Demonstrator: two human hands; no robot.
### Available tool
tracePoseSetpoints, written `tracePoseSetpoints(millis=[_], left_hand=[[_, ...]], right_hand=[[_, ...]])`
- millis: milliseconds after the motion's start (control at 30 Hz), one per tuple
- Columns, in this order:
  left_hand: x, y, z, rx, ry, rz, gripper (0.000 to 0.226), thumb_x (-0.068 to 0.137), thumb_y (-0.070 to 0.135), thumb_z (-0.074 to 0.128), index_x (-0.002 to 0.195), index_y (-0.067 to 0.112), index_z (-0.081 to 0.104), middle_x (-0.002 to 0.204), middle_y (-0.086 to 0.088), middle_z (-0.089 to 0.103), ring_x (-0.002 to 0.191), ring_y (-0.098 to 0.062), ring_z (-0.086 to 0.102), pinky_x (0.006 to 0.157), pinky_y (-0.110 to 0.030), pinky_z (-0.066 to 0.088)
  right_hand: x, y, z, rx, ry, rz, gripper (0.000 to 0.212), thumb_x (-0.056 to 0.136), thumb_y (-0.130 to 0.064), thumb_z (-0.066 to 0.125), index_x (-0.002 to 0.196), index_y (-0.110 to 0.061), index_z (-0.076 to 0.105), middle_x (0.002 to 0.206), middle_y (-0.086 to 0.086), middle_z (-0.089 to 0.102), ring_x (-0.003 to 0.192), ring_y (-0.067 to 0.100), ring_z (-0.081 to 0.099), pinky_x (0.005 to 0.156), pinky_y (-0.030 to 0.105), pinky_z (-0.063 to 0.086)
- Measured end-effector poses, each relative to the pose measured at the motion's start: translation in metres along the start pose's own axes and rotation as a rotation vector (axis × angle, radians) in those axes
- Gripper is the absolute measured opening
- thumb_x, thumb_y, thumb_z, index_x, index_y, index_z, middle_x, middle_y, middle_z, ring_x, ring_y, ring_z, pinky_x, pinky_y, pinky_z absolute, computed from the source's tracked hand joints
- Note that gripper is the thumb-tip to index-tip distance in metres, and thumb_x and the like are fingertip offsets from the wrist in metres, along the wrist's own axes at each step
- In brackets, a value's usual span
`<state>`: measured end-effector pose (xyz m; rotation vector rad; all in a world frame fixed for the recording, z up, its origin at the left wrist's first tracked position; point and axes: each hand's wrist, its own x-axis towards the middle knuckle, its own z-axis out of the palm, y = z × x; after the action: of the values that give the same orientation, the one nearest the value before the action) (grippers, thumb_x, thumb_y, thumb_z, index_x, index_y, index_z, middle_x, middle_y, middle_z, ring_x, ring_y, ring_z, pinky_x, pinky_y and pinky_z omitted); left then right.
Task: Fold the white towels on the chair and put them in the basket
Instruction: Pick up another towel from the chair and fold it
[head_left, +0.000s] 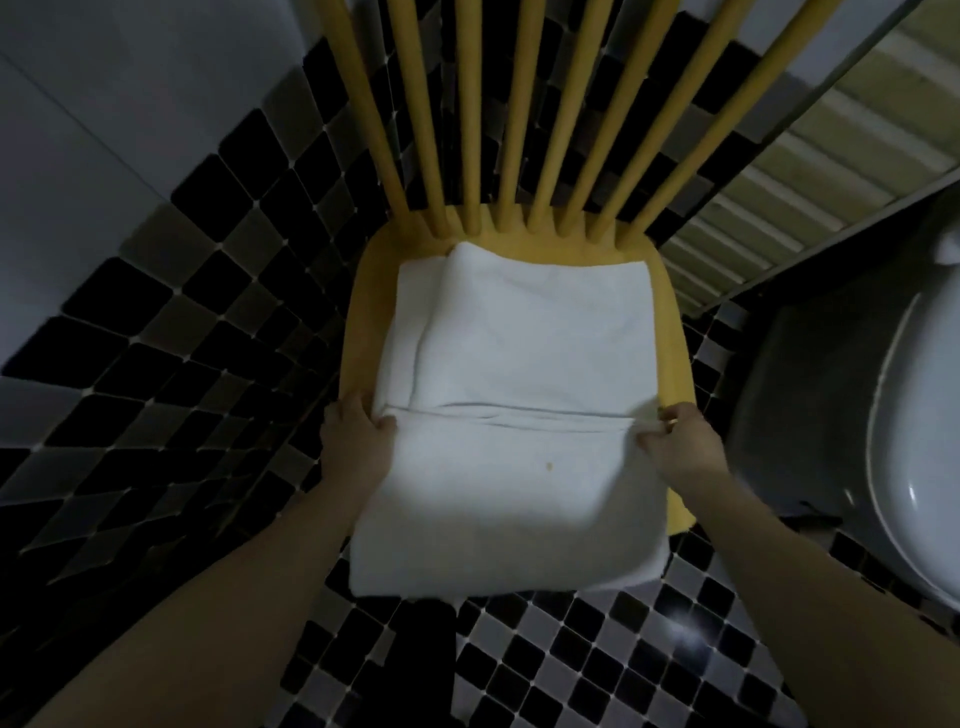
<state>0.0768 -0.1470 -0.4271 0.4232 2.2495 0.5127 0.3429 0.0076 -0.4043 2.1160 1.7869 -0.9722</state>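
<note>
- I see the white towel (511, 467) spread over the yellow chair (670, 332) seat, its near part hanging past the front edge, a folded edge running across the middle.
- A second white layer (410, 317) shows at the left under the top one — whether it is a separate towel, I cannot tell.
- My left hand (353, 436) pinches the fold's left end; my right hand (675, 434) pinches its right end.
- Black-and-grey mosaic floor (571, 660) lies below, with a white toilet (914, 467) at right.
</note>
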Motion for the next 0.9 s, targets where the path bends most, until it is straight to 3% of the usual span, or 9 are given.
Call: tracePoseSetpoints(millis=[100, 200, 267, 400, 533, 667, 733, 800, 900], left_hand=[[0.013, 0.009, 0.01, -0.087, 0.027, 0.044, 0.062, 0.089, 0.039, 0.055, 0.135, 0.003, 0.038, 0.137, -0.019, 0.035, 0.124, -0.038, 0.041, 0.104, -0.047, 0.038], [0.03, 0.024, 0.013, -0.14, -0.005, 0.065, 0.081, 0.07, 0.063, 0.056, 0.131, 0.01, 0.044, 0.129, -0.013, 0.05, 0.113, -0.033, 0.053, 0.095, -0.047, 0.047], [0.038, 0.034, 0.016, -0.228, -0.037, 0.056, 0.063, 0.077, 0.051, 0.063, 0.124, 0.012, 0.051, 0.117, -0.005, 0.059, 0.102, -0.026, 0.058, 0.09, -0.038, 0.049], [0.046, 0.052, 0.02, -0.336, -0.13, 0.114, 0.034, 0.09, 0.03, 0.058, 0.117, 0.009, 0.057, 0.112, -0.001, 0.061, 0.104, -0.021, 0.057, 0.086, -0.025, 0.04], [0.062, 0.084, 0.004, -0.368, -0.054, 0.199, 0.037, 0.092, 0.03, 0.055, 0.123, 0.009, 0.052, 0.107, 0.001, 0.055, 0.097, -0.016, 0.052, 0.081, -0.025, 0.037], [0.099, 0.123, -0.006, -0.529, -0.017, 0.317, 0.044, 0.091, 0.029, 0.056, 0.133, 0.018, 0.044, 0.121, 0.003, 0.056, 0.114, -0.017, 0.055, 0.096, -0.03, 0.044], [0.113, 0.132, -0.007, -0.357, 0.07, 0.272, 0.056, 0.089, 0.035, 0.056, 0.138, 0.018, 0.036, 0.136, -0.003, 0.047, 0.125, -0.023, 0.046, 0.105, -0.039, 0.039], [0.107, 0.131, -0.004, 0.009, 0.261, 0.235, 0.068, 0.088, 0.035, 0.057, 0.144, 0.016, 0.024, 0.148, -0.01, 0.03, 0.134, -0.032, 0.03, 0.109, -0.048, 0.028], [0.075, 0.109, 0.006, 0.313, 0.327, 0.425, 0.06, 0.091, 0.03, 0.053, 0.143, 0.015, 0.026, 0.148, -0.015, 0.027, 0.132, -0.037, 0.027, 0.106, -0.049, 0.023]], right_hand=[[0.015, -0.005, 0.018, 0.014, 0.024, 0.039, 0.065, 0.084, -0.034, 0.06, 0.137, -0.005, 0.034, 0.138, 0.02, 0.035, 0.123, 0.041, 0.039, 0.1, 0.045, 0.036], [0.022, -0.023, 0.033, 0.128, 0.064, 0.015, 0.087, 0.074, -0.052, 0.063, 0.141, -0.008, 0.029, 0.139, 0.016, 0.032, 0.127, 0.037, 0.035, 0.105, 0.045, 0.034], [0.029, -0.035, 0.035, 0.339, 0.123, 0.086, 0.078, 0.076, -0.038, 0.069, 0.136, -0.004, 0.033, 0.129, 0.014, 0.048, 0.114, 0.035, 0.051, 0.094, 0.041, 0.044], [0.045, -0.046, 0.024, 0.564, 0.042, 0.069, 0.019, 0.084, -0.014, 0.064, 0.101, -0.005, 0.063, 0.105, 0.015, 0.068, 0.087, 0.027, 0.062, 0.079, 0.04, 0.051], [0.059, -0.071, -0.004, 0.725, 0.069, -0.014, 0.018, 0.087, -0.009, 0.062, 0.104, -0.003, 0.062, 0.103, 0.015, 0.066, 0.078, 0.021, 0.06, 0.073, 0.032, 0.049], [0.084, -0.109, -0.036, 0.701, 0.147, -0.072, 0.033, 0.09, -0.022, 0.059, 0.12, -0.008, 0.053, 0.102, 0.005, 0.061, 0.093, 0.022, 0.061, 0.081, 0.037, 0.052], [0.096, -0.118, -0.042, 0.473, 0.24, -0.066, 0.052, 0.091, -0.035, 0.055, 0.132, -0.006, 0.041, 0.126, 0.012, 0.051, 0.114, 0.03, 0.052, 0.094, 0.042, 0.046], [0.096, -0.114, -0.041, 0.282, 0.299, -0.056, 0.066, 0.091, -0.039, 0.053, 0.14, -0.003, 0.029, 0.144, 0.019, 0.031, 0.13, 0.038, 0.035, 0.103, 0.046, 0.035], [0.077, -0.084, -0.023, 0.209, 0.293, -0.118, 0.051, 0.094, -0.03, 0.051, 0.133, 0.0, 0.038, 0.139, 0.023, 0.033, 0.124, 0.04, 0.038, 0.098, 0.041, 0.035]])
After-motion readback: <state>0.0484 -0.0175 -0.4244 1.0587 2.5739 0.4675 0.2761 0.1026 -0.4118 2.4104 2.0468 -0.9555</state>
